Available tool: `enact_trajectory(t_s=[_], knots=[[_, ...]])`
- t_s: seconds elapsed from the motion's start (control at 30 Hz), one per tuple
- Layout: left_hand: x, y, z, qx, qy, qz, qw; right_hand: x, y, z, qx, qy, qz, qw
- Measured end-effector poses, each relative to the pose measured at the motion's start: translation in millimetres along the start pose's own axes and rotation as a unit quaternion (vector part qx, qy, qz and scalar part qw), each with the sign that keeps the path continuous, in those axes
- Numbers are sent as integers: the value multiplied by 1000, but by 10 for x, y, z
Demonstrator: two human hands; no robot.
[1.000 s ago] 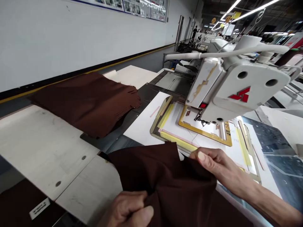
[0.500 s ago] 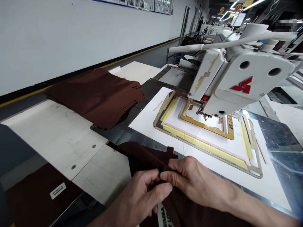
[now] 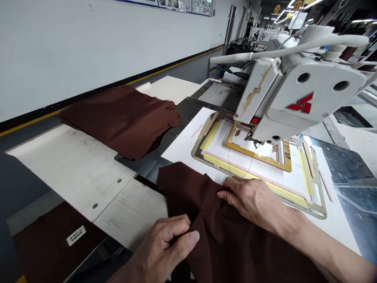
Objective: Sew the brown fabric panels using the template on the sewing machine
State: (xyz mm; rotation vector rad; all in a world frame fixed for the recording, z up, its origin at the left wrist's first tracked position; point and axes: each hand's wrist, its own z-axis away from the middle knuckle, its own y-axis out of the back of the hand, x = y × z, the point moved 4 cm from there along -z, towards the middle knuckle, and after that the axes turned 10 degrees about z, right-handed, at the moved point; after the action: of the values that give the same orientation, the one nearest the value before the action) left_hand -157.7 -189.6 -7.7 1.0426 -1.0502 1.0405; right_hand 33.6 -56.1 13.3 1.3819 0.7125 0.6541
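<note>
A dark brown fabric piece [image 3: 229,236] hangs in folds between my two hands, its upper part reaching over the front edge of the machine table. My left hand [image 3: 167,243] is closed on the fabric at its left side, thumb lying along the top. On the right, my right hand [image 3: 253,200] pinches the upper edge of the same fabric, just in front of the clamp frame. Past the hands stands a white sewing machine head [image 3: 306,90] above a yellow inner frame [image 3: 259,159]. Thread runs from the needle area down toward my right hand.
A stack of brown fabric pieces [image 3: 123,118] lies on the pale side board [image 3: 79,169]. Lower left, another brown piece with a white label [image 3: 75,235] rests below board level. A white sheet [image 3: 176,145] with a taped outer frame [image 3: 318,210] covers the metal table.
My hands have moved apart, the left down and left, the right up and right. The fabric is spread wider, and its printed white label is now almost wholly hidden.
</note>
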Motion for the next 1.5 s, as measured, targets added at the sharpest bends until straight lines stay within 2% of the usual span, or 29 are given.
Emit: enact_trajectory(t_s=[0.07, 0.17, 0.23, 0.27, 0.33, 0.4, 0.43, 0.53, 0.6, 0.7, 0.87, 0.97, 1.13, 1.2, 1.3, 1.4, 1.5], knots=[[30, -60, -51, 0, -6, 17, 1000, 53, 165, 118, 34, -46, 54, 997], [7, -136, -55, -6, -28, 52, 998, 50, 454, 434, 109, -130, 115, 979], [-1, -122, -45, -9, -79, 39, 996, 3, 574, 637, 140, -169, 86, 972], [4, -75, -47, 9, -115, 11, 993, -28, 588, 704, 144, -175, 52, 973], [31, 81, -67, 78, -196, -75, 975, -111, 519, 748, 143, -149, -23, 978], [47, 228, -116, 126, -250, -174, 944, -214, 349, 689, 138, -100, -65, 983], [44, 274, -151, 128, -261, -220, 931, -263, 244, 636, 134, -81, -65, 985], [1, 303, -246, 78, -243, -335, 907, -382, -42, 449, 104, -54, -21, 993], [-11, 281, -263, 56, -229, -385, 892, -429, -129, 346, 90, -38, -2, 995], [17, 255, -257, 39, -238, -415, 877, -478, -113, 240, 80, 12, -17, 997], [1, 246, -335, -23, -244, -440, 864, -511, -63, 83, 1, 86, -49, 995], [-40, 239, -386, -28, -233, -459, 857, -415, -29, -13, -25, 69, -107, 992], [-93, 243, -403, -32, -224, -484, 845, -106, 93, -73, -28, -22, -168, 985], [-108, 253, -418, -37, -224, -490, 842, -54, 176, -76, -22, -26, -170, 985], [-111, 238, -460, -34, -226, -493, 839, -118, 271, -111, -40, 15, -150, 988], [-104, 180, -498, -19, -231, -503, 833, -213, 262, -200, -88, 62, -79, 991], [-116, 129, -512, -15, -231, -517, 824, -177, 208, -304, -122, 75, -41, 989]])
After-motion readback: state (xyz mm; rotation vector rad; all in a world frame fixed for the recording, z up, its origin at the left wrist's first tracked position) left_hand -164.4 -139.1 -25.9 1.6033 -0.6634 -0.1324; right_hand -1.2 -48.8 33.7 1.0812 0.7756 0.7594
